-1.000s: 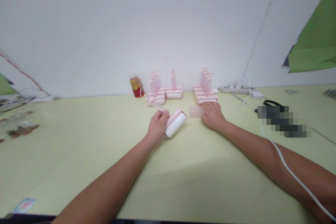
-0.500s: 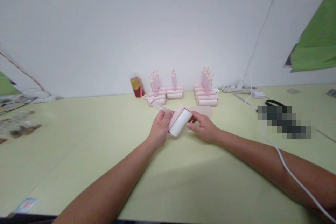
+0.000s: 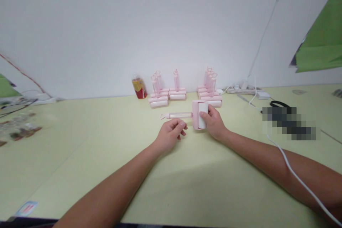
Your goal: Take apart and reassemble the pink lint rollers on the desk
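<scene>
A pink lint roller [image 3: 195,114] with a white roll is in my right hand [image 3: 216,123], whose fingers and thumb wrap the roll. Its clear handle [image 3: 179,115] points left, ending in a pink heart-shaped loop. My left hand [image 3: 169,133] is just below the handle, fingers loosely bent and apart, with nothing seen in it. Behind, against the wall, more pink lint rollers stand upright on their heads: a group at the left [image 3: 159,102], one in the middle [image 3: 177,96] and a row at the right [image 3: 211,98].
A yellow and red bottle [image 3: 139,88] stands by the wall. At the right lie a power strip [image 3: 240,91], a white adapter [image 3: 263,95] and a black strap [image 3: 280,105]. A white cable [image 3: 291,169] crosses my right forearm. Small clear-wrapped items [image 3: 21,128] lie far left.
The lint roller has turned so its handle lies level, and has moved right. My left hand has let go of it; my right hand has closed on the white roll.
</scene>
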Motion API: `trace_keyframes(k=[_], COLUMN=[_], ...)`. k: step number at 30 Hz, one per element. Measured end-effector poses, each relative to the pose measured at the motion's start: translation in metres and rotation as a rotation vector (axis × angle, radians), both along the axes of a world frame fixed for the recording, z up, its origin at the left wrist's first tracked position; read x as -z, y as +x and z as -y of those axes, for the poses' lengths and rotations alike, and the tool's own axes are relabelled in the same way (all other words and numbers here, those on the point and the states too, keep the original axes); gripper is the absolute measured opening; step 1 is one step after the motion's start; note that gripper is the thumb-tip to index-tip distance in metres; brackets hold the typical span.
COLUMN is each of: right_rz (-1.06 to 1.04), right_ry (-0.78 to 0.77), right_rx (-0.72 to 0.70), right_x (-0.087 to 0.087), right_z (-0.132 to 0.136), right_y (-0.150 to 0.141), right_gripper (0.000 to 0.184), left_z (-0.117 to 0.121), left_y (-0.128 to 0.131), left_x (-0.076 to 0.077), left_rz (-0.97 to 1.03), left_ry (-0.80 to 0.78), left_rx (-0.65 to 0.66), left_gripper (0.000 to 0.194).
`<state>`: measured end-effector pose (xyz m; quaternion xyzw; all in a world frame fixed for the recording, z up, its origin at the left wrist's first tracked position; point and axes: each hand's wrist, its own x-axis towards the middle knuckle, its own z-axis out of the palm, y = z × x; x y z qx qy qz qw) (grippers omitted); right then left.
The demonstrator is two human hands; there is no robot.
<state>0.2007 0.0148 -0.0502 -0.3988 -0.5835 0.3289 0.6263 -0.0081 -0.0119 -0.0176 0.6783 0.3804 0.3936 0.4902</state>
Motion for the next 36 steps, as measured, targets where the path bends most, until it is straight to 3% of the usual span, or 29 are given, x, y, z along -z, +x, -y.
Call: trace_keyframes(k=[4,8,11,13,18,25,32,36], right_rz=[0.058,0.191,0.34,0.444,0.572,0.625,0.584,0.573], right_ry=[0.028,0.129,0.225,0.294,0.405,0.447,0.411,0.349], right_rx=[-0.009,-0.064,-0.114,-0.139,-0.216,-0.351,-0.4,-0.392], right_x=[0.0,-0.004,-0.011,-0.016,-0.023,-0.022,-0.016,-0.013], right_z=[0.004,0.015,0.026,0.032,0.037,0.044,0.047,0.045], right_y=[-0.001,-0.005,-0.008,-0.009,-0.01,-0.016,-0.024,-0.027], right_gripper=[0.034,0.037,0.039,0.038,0.036,0.024,0.022,0.032], left_z=[0.014,0.022,0.023,0.023,0.023,0.026,0.025,0.026], left_y=[-0.001,-0.001,0.0,0.001,0.002,0.008,0.018,0.021], left_x=[-0.013,-0.027,-0.034,-0.035,-0.035,-0.041,-0.04,-0.04], left_rz=[-0.015,-0.073,-0.152,-0.216,-0.328,-0.438,-0.511,-0.526], left_ry=[0.192,0.559,0.806,0.889,0.967,1.031,1.029,0.979], left_rx=[-0.081,-0.242,-0.233,-0.192,-0.125,-0.109,-0.147,-0.172], left_gripper=[0.032,0.02,0.024,0.031,0.021,0.007,0.011,0.013])
